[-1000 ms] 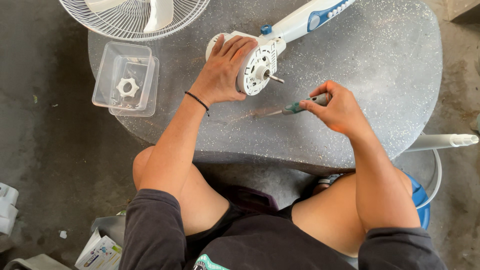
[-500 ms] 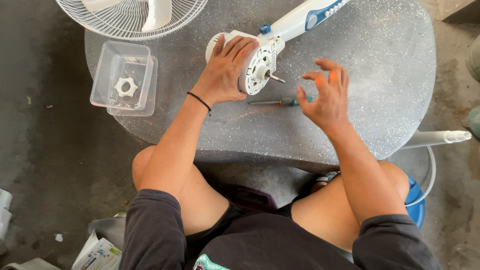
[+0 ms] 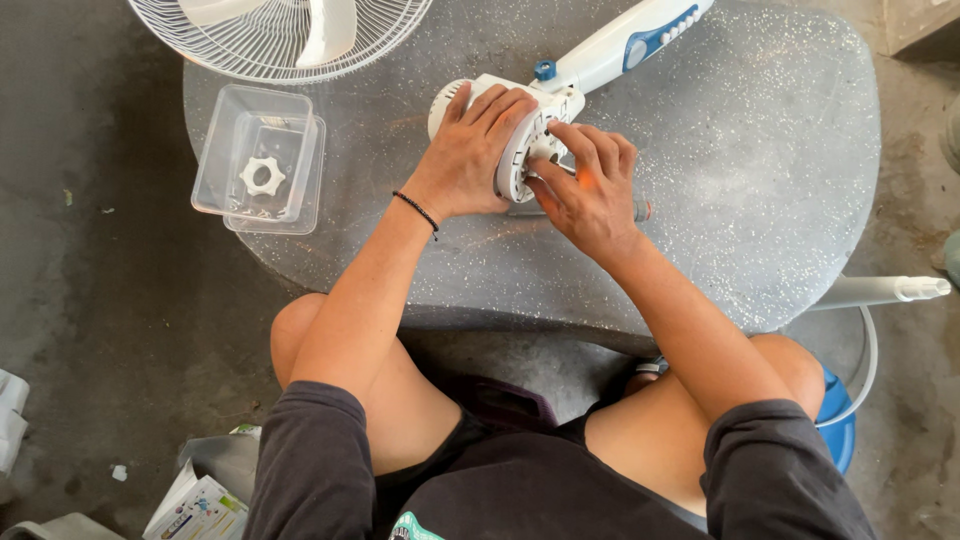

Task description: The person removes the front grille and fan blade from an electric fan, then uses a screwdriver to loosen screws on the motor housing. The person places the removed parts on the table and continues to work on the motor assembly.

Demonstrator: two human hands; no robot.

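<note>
A white fan motor (image 3: 517, 170) lies on its side on the grey speckled table (image 3: 760, 170), joined to a white neck with blue buttons (image 3: 630, 45). My left hand (image 3: 468, 155) is laid over the motor housing and grips it. My right hand (image 3: 592, 192) is at the motor's front face, fingertips curled against it around the shaft. A screwdriver (image 3: 643, 211) lies on the table under my right hand, with only its end showing.
A clear plastic box (image 3: 225, 165) holding a white plastic nut (image 3: 264, 176) stands at the table's left. A white fan grille (image 3: 280, 35) is at the top left. A white pole (image 3: 880, 290) and a blue stool (image 3: 838, 430) are at the right, and papers (image 3: 200, 505) lie on the floor.
My right hand has put the screwdriver down on the table and moved left to the motor's front face. My left hand has stayed on the motor housing.
</note>
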